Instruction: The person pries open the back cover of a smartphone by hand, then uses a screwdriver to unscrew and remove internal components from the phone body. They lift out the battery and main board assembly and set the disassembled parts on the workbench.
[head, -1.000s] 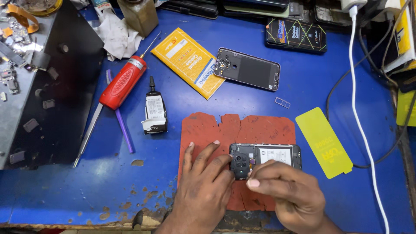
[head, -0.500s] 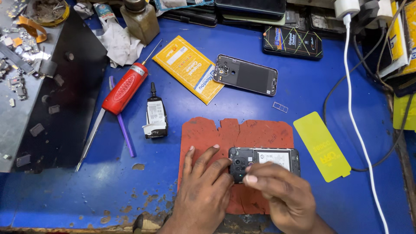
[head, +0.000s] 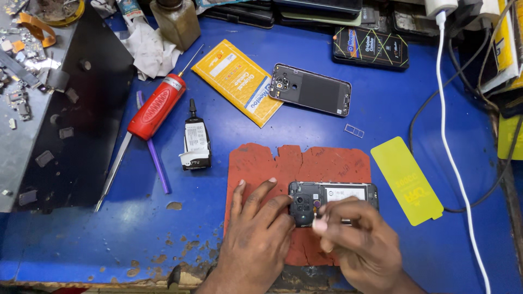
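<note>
On a red rubber mat [head: 283,163], the left hand [head: 256,239] lies flat with spread fingers steadying an opened black phone [head: 333,197]; the right hand [head: 362,245] pinches at its camera end, any held item too small to tell.

Left hand [head: 256,239] flat beside opened phone [head: 333,200] on red mat [head: 272,163]; right hand [head: 359,245] pinched over camera end; red screwdriver [head: 155,109] well apart.

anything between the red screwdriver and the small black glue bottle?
Head view: a purple stick lies on the blue table between the red screwdriver and the black glue bottle.
</note>
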